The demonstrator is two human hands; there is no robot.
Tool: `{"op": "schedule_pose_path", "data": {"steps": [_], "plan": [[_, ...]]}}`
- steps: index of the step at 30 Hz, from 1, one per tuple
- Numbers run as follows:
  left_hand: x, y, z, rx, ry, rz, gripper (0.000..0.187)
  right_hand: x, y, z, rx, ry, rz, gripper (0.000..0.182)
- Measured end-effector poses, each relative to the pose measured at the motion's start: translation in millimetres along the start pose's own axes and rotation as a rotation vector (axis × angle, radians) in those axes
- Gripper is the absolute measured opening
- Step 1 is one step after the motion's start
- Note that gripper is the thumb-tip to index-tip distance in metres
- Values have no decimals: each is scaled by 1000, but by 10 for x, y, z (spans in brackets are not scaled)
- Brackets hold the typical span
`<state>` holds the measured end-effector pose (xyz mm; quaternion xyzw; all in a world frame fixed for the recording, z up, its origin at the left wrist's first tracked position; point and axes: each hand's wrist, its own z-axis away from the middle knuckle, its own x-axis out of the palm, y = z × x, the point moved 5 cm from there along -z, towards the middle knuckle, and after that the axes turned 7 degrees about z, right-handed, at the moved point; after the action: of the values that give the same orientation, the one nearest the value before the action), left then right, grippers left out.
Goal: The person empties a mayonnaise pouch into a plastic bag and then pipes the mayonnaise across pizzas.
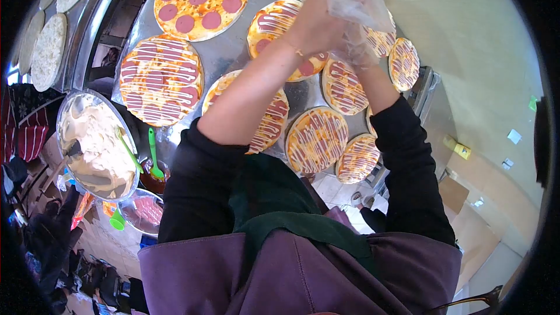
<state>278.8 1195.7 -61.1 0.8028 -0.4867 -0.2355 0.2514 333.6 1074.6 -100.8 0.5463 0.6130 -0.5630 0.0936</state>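
Observation:
Both hands come together over the table of pizzas at top centre, around a clear plastic piping bag (363,4). My left hand (321,22) is closed at the bag, with its fingers partly hidden. Thin clear plastic covers my right hand (353,46), closed just below the bag. Beneath my left forearm lies a pizza (269,26) with sausage slices, partly striped with white sauce. Beside my right wrist is a smaller striped pizza (344,88). The bag's tip is hidden from view.
A sausage-topped pizza without stripes (201,0) and a striped one (160,81) lie at the left. A bowl of creamy spread (96,146) and a green spatula in red sauce (154,154) stand nearby. Plain bases (49,52) sit far left.

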Motion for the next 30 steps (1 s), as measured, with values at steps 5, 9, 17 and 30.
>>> {"op": "schedule_pose_path", "data": {"steps": [5, 9, 17, 30], "plan": [[-719, -80, -90, 9, -109, 153, 14, 796, 94, -410, 49, 13, -338, 55], [-1159, -352, 215, -802, 53, 87, 22, 1208, 111, -616, 84, 13, -600, 58], [35, 7, 159, -214, 93, 146, 20, 356, 145, 23, 111, -63, -618, 65], [-1041, 114, 59, -478, -144, -7, 16, 1077, -90, -677, -264, 166, -248, 59]]}}
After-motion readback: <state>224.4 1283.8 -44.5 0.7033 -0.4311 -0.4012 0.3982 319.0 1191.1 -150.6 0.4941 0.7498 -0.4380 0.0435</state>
